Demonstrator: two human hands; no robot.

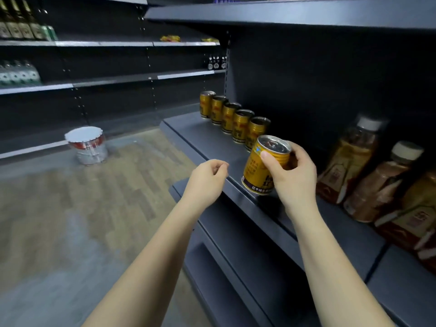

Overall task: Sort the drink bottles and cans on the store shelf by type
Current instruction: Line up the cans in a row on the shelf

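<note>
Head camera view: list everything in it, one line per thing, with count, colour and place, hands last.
Gold cans in a row: five, gold, upright along the back of the near shelf.
Held can: one, gold with a silver top, tilted at the front of the near shelf.
Tea bottles: at least three, brown with white caps, right end of that shelf.
Bucket: one, silver and red, on the floor.
Far shelves: dark bottles, green cans, clear bottles, yellow packets; too blurred to count.
Left hand: empty, fingers loosely curled.
Right hand: fingers around the held can.
</note>
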